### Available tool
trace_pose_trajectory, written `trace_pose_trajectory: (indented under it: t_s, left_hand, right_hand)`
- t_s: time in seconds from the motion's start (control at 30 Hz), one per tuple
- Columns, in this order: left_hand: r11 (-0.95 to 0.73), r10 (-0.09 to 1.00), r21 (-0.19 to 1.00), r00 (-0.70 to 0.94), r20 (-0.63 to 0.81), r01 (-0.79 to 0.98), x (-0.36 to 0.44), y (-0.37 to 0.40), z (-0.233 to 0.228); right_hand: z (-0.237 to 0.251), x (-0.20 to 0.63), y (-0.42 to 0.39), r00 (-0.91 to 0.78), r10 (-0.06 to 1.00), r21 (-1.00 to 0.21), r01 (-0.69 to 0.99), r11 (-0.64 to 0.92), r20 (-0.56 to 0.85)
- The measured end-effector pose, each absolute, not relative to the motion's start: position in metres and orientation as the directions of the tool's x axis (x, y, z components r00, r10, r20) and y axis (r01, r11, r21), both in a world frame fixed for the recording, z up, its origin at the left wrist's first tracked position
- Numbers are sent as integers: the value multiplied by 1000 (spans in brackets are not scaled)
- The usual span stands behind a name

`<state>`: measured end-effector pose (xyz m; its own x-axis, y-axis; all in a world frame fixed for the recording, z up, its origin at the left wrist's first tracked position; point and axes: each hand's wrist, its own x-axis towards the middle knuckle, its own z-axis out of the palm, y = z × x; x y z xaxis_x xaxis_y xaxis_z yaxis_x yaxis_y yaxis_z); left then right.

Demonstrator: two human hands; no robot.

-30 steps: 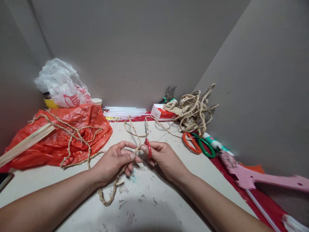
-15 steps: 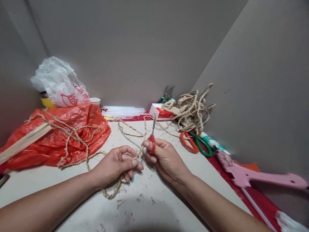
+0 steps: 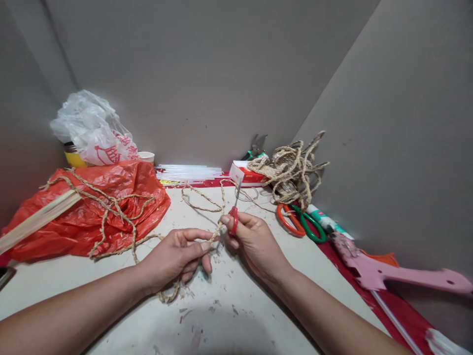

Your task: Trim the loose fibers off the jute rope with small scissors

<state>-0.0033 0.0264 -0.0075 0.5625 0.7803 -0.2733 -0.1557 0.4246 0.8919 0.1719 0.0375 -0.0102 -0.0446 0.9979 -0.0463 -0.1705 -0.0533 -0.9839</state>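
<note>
Worktop [image 3: 111, 291]: a pale surface flecked with fibre scraps, boxed in by grey walls; both forearms reach across it from the near edge.
Red bag [image 3: 92, 207]: a crumpled plastic bag well out beyond the left fingers, with loose rope trailing over it and a white bag [image 3: 94, 130] behind.
Pink tool [image 3: 388, 271]: lies flat, far off to the right of the right fingers.
Rope bundle [image 3: 291, 170]: a tangled coil of straw-coloured rope, ahead of the right fingers and to their right, beside a small red-and-white box [image 3: 246, 173].
Large scissors [image 3: 301, 222]: an orange-and-green handled pair lying just right of the right fingers, untouched.
Left hand [image 3: 177, 256]: fingers pinched shut on the rope, thumb and forefinger holding it just short of the blades.
Right hand [image 3: 251, 241]: fingers clenched around the small scissors, blades pointing away and up.
Rope [image 3: 201, 202]: a thin braided strand, running from between the left fingers, past the right fingers, then looping away across the worktop; a short tail curls under the left palm.
Small scissors [image 3: 233, 217]: red-handled, held right against the rope where the two sets of fingers meet.
Doing it well: my judgement is that the strand should stay taut between the pinching fingers and the blades, with fingertips kept clear of the edge.
</note>
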Motion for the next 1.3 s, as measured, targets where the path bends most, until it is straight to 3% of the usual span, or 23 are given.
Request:
trace_pose_trajectory:
  t_s: [0.1,0.17,0.27,0.37,0.47,0.63,1.3]
  left_hand:
    - [431,813,871,520,-260,-238,-5,30,-8]
    - [421,840,859,482,-248,-292,-7,32,-8]
    - [397,871,845,436,-225,-358,-9,36,-9]
    - [372,890,842,408,-204,-391,-9,37,-8]
    - [364,895,843,398,-199,-397,-9,37,-8]
    - [373,893,834,401,-204,-406,-10,37,-9]
    - [367,898,856,378,-224,-364,-9,37,-9]
  right_hand:
    - [-11,178,39,-24,999,-998,59,37,36]
    - [-11,182,38,-48,988,-945,289,157,149]
    - [-10,185,37,-192,922,-645,666,375,337]
    - [-8,186,36,-325,853,-278,846,455,407]
    - [-4,186,34,-377,828,-107,884,456,416]
    - [-1,185,33,-418,818,13,893,450,396]
    - [-3,187,34,-462,845,152,887,437,268]
